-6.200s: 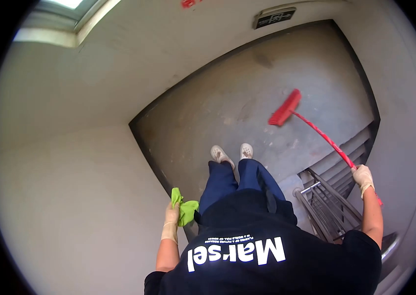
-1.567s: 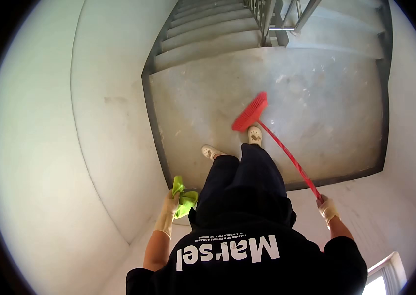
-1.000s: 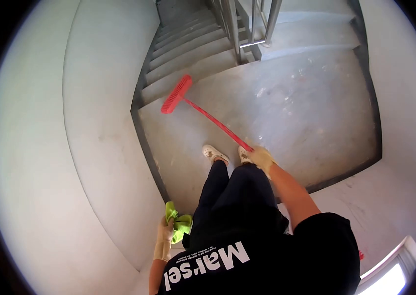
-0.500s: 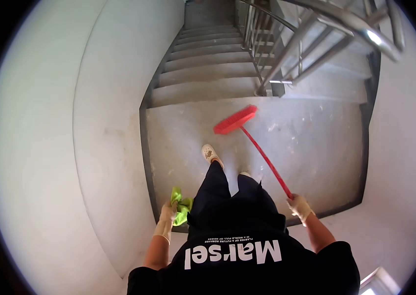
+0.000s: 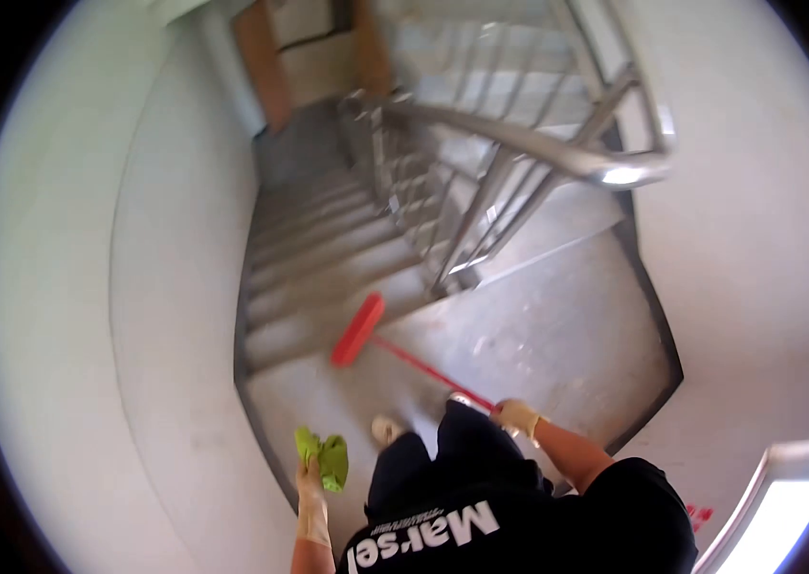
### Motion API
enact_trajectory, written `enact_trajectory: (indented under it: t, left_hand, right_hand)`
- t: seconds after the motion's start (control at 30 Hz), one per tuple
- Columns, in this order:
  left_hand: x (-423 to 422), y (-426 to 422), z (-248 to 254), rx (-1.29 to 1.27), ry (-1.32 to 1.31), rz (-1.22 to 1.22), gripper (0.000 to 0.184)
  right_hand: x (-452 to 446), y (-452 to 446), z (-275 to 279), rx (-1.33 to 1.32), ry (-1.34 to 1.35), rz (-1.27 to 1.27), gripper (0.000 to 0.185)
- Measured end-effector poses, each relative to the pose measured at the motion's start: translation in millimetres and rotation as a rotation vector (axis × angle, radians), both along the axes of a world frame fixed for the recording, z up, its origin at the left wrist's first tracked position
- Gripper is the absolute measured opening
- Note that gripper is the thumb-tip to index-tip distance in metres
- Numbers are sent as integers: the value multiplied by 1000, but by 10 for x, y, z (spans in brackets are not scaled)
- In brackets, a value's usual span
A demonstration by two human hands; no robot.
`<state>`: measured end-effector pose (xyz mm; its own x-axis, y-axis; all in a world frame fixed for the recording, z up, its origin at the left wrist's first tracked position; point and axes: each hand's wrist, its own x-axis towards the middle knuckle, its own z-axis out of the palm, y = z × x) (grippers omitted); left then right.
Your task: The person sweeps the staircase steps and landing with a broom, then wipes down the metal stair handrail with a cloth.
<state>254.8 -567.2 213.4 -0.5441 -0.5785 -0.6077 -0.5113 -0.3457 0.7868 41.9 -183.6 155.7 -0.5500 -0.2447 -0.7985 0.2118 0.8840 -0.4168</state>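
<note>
My gloved right hand point(image 5: 517, 417) is closed around the upper end of a red broom point(image 5: 358, 330). The broom's handle slants up and left from my hand, and its red head lies at the edge of the landing by the top stair. My gloved left hand point(image 5: 310, 478), out to the left of my body, is closed on a crumpled lime-green cloth point(image 5: 330, 461). The cloth hangs above the landing, apart from the wall. Fingers of both hands are partly hidden.
Stairs point(image 5: 328, 258) descend ahead between the left wall point(image 5: 175, 287) and a metal railing point(image 5: 519, 143). More steps lie beyond the railing on the right. I stand on the grey landing point(image 5: 557, 335). A bright window point(image 5: 782, 517) is at the lower right.
My view has turned and shows more of the stairs below. The broom head has moved left to the stair edge. Both hands keep their hold, and the cloth is farther from my leg.
</note>
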Motion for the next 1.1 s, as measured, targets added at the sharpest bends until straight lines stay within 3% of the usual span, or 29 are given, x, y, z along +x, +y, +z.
enact_trajectory:
  t: [0.13, 0.17, 0.23, 0.3, 0.37, 0.4, 0.5, 0.53, 0.57, 0.6, 0.67, 0.73, 0.8, 0.87, 0.9, 0.93, 1.0, 1.1]
  left_hand:
    - [-1026, 490, 573, 125, 273, -23, 34]
    - [-1610, 175, 996, 95, 235, -93, 34]
    - [-2577, 223, 1440, -119, 162, -443, 36]
    - [-3252, 576, 1735, 41, 362, -480, 35]
    - [-3846, 1225, 2301, -27, 690, -595, 34]
    - [-4067, 1568, 2644, -165, 877, -760, 37]
    - [-5027, 2432, 3086, -975, 1316, -1376, 40]
    - [-5117, 2706, 3216, -1296, 1157, -1612, 38]
    - [-5228, 2951, 3148, -1436, 1147, -1567, 41]
    - [-5317, 3102, 3080, -1575, 1126, -1513, 43]
    - [-5335, 3079, 3131, -1563, 1071, -1529, 42]
    - [-5344, 2874, 3205, -1214, 1059, -1583, 43]
    - [-5432, 2556, 3246, -1169, 930, -1624, 42]
    - [-5578, 2277, 2996, -792, 1013, -1560, 47]
    - [-5652, 2204, 2840, -820, 1189, -1404, 49]
    - [-5753, 2103, 2736, -832, 1173, -1393, 49]
    - [-6010, 1870, 2573, -678, 844, -1510, 47]
    - [-6561, 1553, 2139, -770, 661, -1439, 37]
  right_hand:
    - [-124, 175, 226, 63, -245, -94, 29]
    - [-527, -254, 526, 96, -270, -94, 29]
    - [-895, -386, 453, 150, -222, 35, 28]
    - [-1051, -257, 306, 106, -236, 72, 28]
    - [-1290, -115, 260, 27, -197, 182, 25]
    - [-1341, -70, 260, -1, -187, 175, 25]
    - [-1612, -47, 153, 87, -272, 163, 22]
    - [-1649, -24, 25, 79, -282, 152, 22]
    - [-1638, 20, -272, 13, -224, 319, 21]
    - [-1659, 14, -211, 38, -260, 286, 22]
    - [-1701, 63, -73, 61, -313, 276, 23]
    - [-1656, 124, -105, -49, -293, 252, 24]
    - [-1691, 177, -99, -35, -332, 202, 24]
    - [-1735, 244, -186, -13, -402, 92, 29]
    - [-1739, 249, -186, -18, -405, 118, 29]
    - [-1744, 262, -164, -8, -416, 88, 29]
    - [-1725, 277, -98, 8, -422, 64, 29]
    - [-1708, 258, -34, -50, -469, -49, 31]
